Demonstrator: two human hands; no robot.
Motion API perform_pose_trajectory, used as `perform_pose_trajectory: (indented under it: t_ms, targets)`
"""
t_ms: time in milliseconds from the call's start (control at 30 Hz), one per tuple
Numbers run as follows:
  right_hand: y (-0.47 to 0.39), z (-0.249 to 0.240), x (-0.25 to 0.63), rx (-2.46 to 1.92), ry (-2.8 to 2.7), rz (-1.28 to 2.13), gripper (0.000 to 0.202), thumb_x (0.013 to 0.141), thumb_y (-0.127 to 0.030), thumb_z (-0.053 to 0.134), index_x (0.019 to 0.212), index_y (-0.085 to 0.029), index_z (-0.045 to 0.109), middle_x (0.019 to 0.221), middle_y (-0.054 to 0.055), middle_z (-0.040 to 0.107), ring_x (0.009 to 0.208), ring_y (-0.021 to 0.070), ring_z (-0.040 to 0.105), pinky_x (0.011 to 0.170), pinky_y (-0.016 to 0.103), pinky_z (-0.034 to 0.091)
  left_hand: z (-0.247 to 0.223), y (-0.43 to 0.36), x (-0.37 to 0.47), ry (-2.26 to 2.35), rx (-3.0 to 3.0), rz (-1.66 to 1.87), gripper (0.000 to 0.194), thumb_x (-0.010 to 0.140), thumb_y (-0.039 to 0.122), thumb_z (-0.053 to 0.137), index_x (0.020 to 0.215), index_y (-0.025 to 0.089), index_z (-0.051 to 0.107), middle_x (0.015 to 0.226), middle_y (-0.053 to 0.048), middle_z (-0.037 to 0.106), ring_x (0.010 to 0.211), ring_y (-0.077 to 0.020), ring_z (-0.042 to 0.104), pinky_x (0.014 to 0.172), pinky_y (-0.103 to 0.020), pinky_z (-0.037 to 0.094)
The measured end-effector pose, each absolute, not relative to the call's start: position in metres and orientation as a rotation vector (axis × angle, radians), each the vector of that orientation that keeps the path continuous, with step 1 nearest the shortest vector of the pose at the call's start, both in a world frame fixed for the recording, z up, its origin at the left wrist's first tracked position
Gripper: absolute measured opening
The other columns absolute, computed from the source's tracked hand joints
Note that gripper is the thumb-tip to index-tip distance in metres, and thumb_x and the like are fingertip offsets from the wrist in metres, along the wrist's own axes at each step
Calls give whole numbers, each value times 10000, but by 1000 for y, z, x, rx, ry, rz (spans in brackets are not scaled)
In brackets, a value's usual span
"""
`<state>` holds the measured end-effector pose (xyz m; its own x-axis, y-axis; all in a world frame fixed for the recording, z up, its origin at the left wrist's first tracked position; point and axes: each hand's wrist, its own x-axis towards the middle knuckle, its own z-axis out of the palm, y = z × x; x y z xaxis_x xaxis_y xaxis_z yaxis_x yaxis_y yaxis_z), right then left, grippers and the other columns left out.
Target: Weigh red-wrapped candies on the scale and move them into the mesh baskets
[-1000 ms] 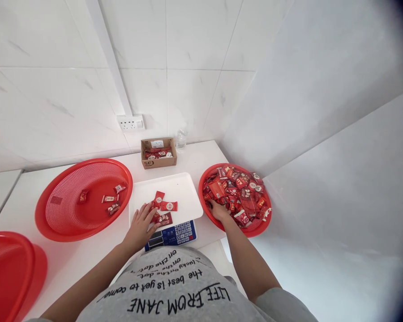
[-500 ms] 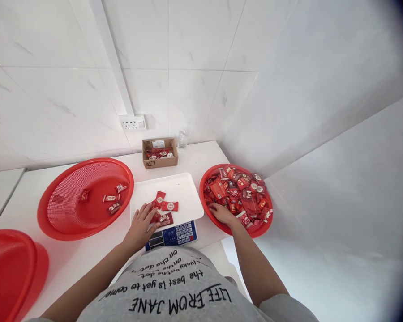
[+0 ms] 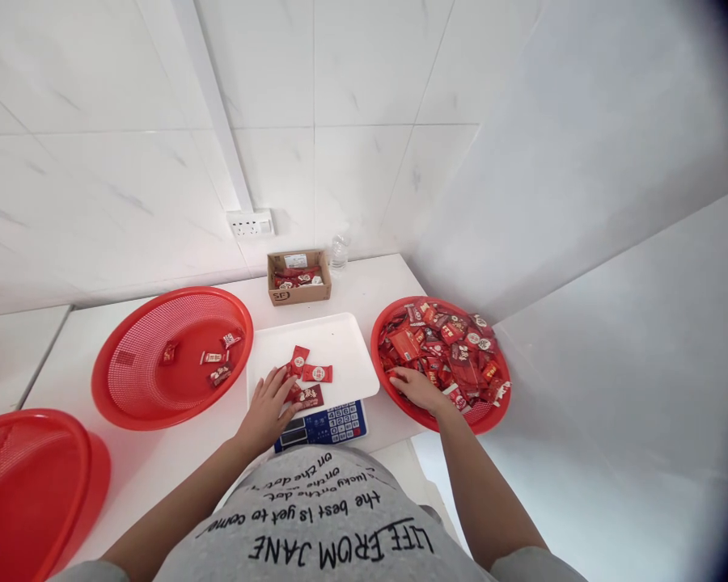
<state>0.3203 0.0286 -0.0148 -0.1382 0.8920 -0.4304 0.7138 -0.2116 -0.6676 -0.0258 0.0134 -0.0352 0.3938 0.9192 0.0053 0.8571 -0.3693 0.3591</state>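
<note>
Landmark = the scale [image 3: 321,431]. Red basket [image 3: 374,347] sits just right of it, heaped with loose packets [image 3: 452,333]. Right hand [image 3: 421,390] is in that basket, at the side nearest the scale; most of the heap lies beyond it and to its right, away from the scale. No common long axis in the heap, packets lie at all angles. Right is clearly the nearer hand to it; left hand [image 3: 270,408] is across on the scale's far left.

Left hand: palm down, fingers extended over the left edge of the scale's white tray [image 3: 345,339], fingertips on the small packets there. Of those, the lighter red packet [image 3: 317,373] lies crosswise to the scale, to the right of the fingertips; the one behind it points away from the person; the dark red one by the tray's near edge lies roughly crosswise too.

Right hand: fingers bent down, narrow shape. Can't tell if it grips a packet; back of hand covers the fingertips.

Hidden: at least one packet partly under left fingers, so no sure count on the tray. Scale display partly shaded by the tray, reading not legible. Second basket [image 3: 30,485], lower left of the scale, cut off by the frame. Lower heap buried.
</note>
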Motion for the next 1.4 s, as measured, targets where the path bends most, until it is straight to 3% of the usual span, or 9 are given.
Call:
perform_pose_trajectory:
  t_ms: [200, 467, 667, 733, 867, 1033, 1400]
  targets:
    - [32, -17, 314, -2067, -1651, 1113, 326, 833, -264, 379, 1019, -183, 635, 1098, 52, 646, 1013, 196, 570, 919, 302, 391, -33, 12, -26, 1557, 2364, 274, 456, 866, 393, 432, 1279, 202, 448, 1428, -101, 347, 1334, -278, 243, 1053, -502, 254]
    - [41, -6, 303, -2047, -1492, 713, 373, 849, -301, 342, 1065, -192, 625, 1147, 63, 614, 1101, 194, 517, 997, 334, 355, -37, 10, -28, 1547, 2359, 298, 463, 865, 396, 427, 1294, 225, 434, 1439, -97, 328, 1339, -275, 233, 1045, -518, 254]
    - [58, -2, 249, -1764, -1362, 1118, 344, 818, -293, 400, 1070, -170, 598, 1092, 65, 631, 982, 184, 579, 864, 324, 476, -38, 9, -27, 1556, 2360, 257, 474, 867, 395, 423, 1294, 189, 437, 1448, -117, 305, 1342, -281, 220, 1051, -511, 248]
    - [64, -6, 228, -1665, -1341, 1252, 383, 827, -300, 400, 1159, -174, 546, 1109, 66, 617, 944, 170, 594, 804, 316, 507, -37, 8, -27, 1555, 2369, 259, 473, 868, 391, 421, 1298, 193, 433, 1450, -116, 302, 1344, -279, 217, 1050, -512, 248]
    - [66, -13, 202, -1681, -1526, 1224, 459, 839, -295, 433, 1288, -201, 436, 1169, 77, 587, 1000, 164, 577, 886, 330, 462, -36, 6, -28, 1566, 2365, 275, 466, 862, 385, 432, 1298, 218, 430, 1443, -105, 318, 1341, -276, 225, 1046, -523, 246]
    - [55, -18, 189, -1674, -1952, 959, 406, 816, -229, 484, 1221, -222, 520, 1241, 71, 541, 1150, 199, 473, 997, 338, 344, -38, 4, -29, 1571, 2346, 289, 476, 860, 380, 440, 1307, 216, 419, 1447, -110, 308, 1344, -278, 214, 1047, -524, 245]
    - [36, -22, 185, -1625, -2156, 807, 351, 760, -97, 504, 1048, -240, 646, 1227, 75, 516, 1136, 221, 452, 968, 364, 358, -38, 12, -19, 1520, 2374, 255, 529, 841, 409, 487, 1327, 220, 395, 1463, -110, 272, 1349, -286, 195, 1062, -508, 228]
